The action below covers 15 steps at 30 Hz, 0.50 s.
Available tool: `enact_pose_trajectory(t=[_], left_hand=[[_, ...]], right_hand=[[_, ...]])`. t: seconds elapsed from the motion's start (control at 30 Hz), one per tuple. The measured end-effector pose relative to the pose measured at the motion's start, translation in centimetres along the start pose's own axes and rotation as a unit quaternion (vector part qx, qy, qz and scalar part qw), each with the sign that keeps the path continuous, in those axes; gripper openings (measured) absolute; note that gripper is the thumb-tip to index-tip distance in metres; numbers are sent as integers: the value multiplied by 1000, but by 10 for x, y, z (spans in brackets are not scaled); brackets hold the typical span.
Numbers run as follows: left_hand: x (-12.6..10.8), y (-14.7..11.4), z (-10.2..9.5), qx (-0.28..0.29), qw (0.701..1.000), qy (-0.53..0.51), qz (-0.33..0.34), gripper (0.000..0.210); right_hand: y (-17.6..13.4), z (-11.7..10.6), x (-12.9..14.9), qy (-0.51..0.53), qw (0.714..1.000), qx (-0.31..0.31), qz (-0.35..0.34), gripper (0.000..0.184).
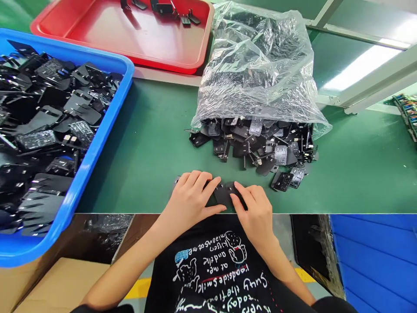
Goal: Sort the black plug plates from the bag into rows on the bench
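Note:
My left hand [190, 198] and my right hand [254, 208] rest side by side at the near edge of the green table [156, 143]. Both press on a small flat black plastic part [224, 193] lying between them; the fingers cover most of it. Just beyond the hands, a pile of small black parts [257, 145] spills out of a clear plastic bag [257, 65] lying on its side.
A blue bin [97, 143] full of flat black parts overhangs the table's left edge. A red tray [130, 34] with a few black pieces sits at the back. Cardboard boxes [65, 282] stand below on the left, a blue crate [374, 261] below right.

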<state>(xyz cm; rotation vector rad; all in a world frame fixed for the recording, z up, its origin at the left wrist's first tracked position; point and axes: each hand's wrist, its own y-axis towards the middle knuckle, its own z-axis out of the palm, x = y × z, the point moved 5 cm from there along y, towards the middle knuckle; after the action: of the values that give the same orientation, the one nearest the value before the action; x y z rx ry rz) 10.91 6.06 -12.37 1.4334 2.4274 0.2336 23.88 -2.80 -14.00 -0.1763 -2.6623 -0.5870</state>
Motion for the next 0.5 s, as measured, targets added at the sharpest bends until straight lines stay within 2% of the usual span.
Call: enact_pose_trajectory(t=[0.1,0.17,0.27,0.33,0.4,0.5], left_hand=[[8,-2,-5,23,1000,-9,16,50],[14,-3,-8,37,999,0,17,54],[11,0,-8,33,999,18,17,65],[3,6,-4,21,999,27,18,69],[-5,12,0,15,999,32,28,65],[-11,18,3,17,998,39,54,54]], right_hand=[[7,-4,6,38,999,17,-17,29],[13,-18,2,29,999,-8,-12,30],[21,-44,-21,-104,992,-66,30,27],[26,-49,-39,-195,979,-47,41,24],[29,-47,-51,-234,972,-22,19,21],[26,-43,-52,-229,972,-42,-39,18]])
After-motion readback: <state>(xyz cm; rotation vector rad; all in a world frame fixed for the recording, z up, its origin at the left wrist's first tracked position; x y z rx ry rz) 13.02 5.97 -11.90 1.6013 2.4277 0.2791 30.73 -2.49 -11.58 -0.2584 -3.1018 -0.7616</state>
